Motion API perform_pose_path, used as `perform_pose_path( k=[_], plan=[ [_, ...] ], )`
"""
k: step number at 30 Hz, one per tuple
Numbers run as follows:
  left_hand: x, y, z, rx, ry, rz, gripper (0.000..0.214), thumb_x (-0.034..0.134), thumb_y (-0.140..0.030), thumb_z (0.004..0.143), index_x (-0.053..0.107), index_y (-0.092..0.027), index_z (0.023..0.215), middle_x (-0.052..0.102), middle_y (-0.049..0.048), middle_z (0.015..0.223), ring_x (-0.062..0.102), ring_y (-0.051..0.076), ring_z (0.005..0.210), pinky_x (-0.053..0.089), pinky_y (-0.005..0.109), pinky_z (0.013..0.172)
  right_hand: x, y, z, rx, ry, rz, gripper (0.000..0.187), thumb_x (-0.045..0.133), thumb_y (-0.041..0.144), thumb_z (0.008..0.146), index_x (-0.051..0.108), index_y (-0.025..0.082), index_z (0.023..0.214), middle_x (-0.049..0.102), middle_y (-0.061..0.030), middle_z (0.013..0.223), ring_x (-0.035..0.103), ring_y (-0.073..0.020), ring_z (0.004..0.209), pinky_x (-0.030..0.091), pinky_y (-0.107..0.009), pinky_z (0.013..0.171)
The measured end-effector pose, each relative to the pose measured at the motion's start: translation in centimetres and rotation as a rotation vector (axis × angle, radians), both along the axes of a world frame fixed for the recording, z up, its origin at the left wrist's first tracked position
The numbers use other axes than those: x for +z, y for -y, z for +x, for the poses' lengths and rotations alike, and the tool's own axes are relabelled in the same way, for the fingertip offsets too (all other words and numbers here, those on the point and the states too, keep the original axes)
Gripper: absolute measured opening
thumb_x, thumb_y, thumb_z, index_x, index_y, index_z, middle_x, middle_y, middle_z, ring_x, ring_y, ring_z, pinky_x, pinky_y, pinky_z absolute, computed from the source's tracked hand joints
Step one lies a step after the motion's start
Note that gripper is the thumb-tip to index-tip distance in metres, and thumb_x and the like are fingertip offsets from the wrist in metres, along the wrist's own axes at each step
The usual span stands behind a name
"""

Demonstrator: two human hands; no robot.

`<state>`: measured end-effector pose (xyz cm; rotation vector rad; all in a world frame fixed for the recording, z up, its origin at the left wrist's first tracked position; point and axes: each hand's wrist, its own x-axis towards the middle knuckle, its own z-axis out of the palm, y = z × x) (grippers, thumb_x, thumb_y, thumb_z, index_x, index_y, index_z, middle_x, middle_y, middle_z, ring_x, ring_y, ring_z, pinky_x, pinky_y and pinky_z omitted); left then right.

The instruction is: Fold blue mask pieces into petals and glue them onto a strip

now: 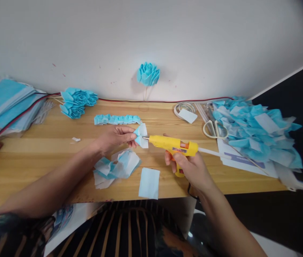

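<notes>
My right hand (187, 162) is wrapped round the grip of a yellow hot glue gun (171, 144), with a white glue stick (213, 152) poking out of its back end. The gun's metal tip meets a small folded blue-and-white fabric piece (143, 139). Between thumb and fingers, my left hand (123, 135) pinches that piece. Just behind the left hand lies a row of folded blue petals (118, 119). Loose blue-and-white scraps (119, 166) sit below my left wrist. Near the front edge rests a small stack of pale blue squares (149, 182).
Blue fabric flowers (76, 101) lie at the back left; another flower (148, 74) stands on a stick against the wall. Blue face masks (9, 100) are stacked at left. White-handled scissors (215, 129), tape rolls (185, 109) and a heap of blue scraps (261, 132) occupy the right side.
</notes>
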<state>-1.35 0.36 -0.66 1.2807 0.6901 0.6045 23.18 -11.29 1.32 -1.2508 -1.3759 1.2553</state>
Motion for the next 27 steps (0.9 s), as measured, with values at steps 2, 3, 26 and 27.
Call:
perform_pose_path(
  k=[2,3,26,27],
  plan=[
    [0.0,0.0,0.0,-0.003,-0.002,0.007,0.041,0.083,-0.055,0.071,0.075,-0.014,0.07,0.071,0.005,0.067,0.062,0.013,0.063,0.049,0.026,0.064,0.1,0.0,0.0,-0.007,0.01,-0.008,0.03,0.057,0.043,0.092,0.067,0.016,0.084,0.059,-0.0019,0.072,0.052,-0.0098,0.059,0.046,-0.021,0.046],
    [0.1,0.0,0.0,-0.004,-0.003,0.009,0.042,0.083,-0.055,0.071,0.075,-0.014,0.07,0.071,0.0052,0.067,0.062,0.014,0.063,0.049,0.026,0.064,0.1,0.0,0.0,-0.01,0.013,-0.012,0.031,0.057,0.043,0.092,0.067,0.016,0.084,0.06,-0.0022,0.072,0.053,-0.0101,0.059,0.046,-0.021,0.046],
    [0.0,0.1,0.2,0.113,0.045,-0.056,0.039,0.086,-0.052,0.067,0.075,-0.015,0.068,0.072,0.005,0.066,0.064,0.013,0.063,0.05,0.026,0.066,0.3,1.9,5.5,-0.15,1.206,0.618,0.061,0.051,0.035,0.099,0.035,0.021,0.155,0.072,-0.0166,0.118,0.069,-0.0324,0.105,0.059,-0.043,0.08],
    [0.0,0.1,0.2,0.111,0.054,-0.063,0.04,0.087,-0.052,0.067,0.075,-0.014,0.068,0.072,0.005,0.067,0.064,0.013,0.063,0.05,0.026,0.066,0.0,1.6,6.7,-0.17,1.303,0.539,0.059,0.046,0.034,0.1,0.034,0.019,0.156,0.071,-0.0181,0.118,0.068,-0.0342,0.108,0.059,-0.044,0.08]
  ],
)
